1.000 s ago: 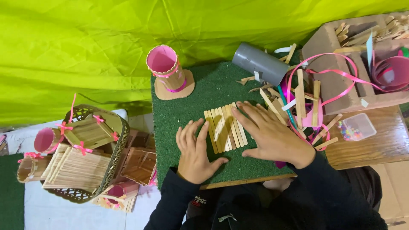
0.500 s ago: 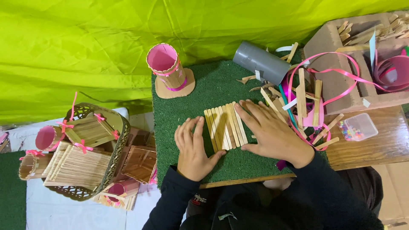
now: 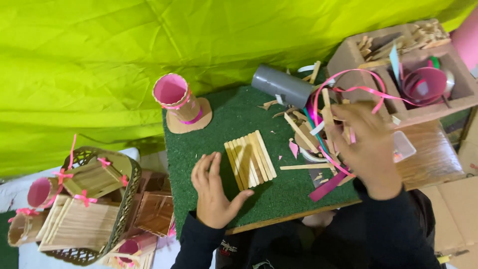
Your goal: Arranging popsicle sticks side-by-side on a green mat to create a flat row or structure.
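The right hand (image 3: 366,144) is no longer lying on the raft of wooden sticks (image 3: 250,159); half a second ago it was pressing that raft, and now it is hovering to the right, over the loose sticks (image 3: 303,137) and pink ribbon (image 3: 348,89) beside the cardboard tray (image 3: 348,55). Its fingers are spreading loosely, and whether they are pinching anything I cannot tell, since the hand is blurring. The left hand (image 3: 213,192) is lying flat and open on the green mat (image 3: 209,139), holding nothing, just left of the raft and slightly nearer than it. The raft is sitting uncovered in the middle of the surface, its sticks lying side by side, so the pressing appears to be finished and the reach looks like a search for more material. Farther back, a pink-lined cup (image 3: 174,97) is standing on its base, and a grey tube (image 3: 281,85) is lying on its side.
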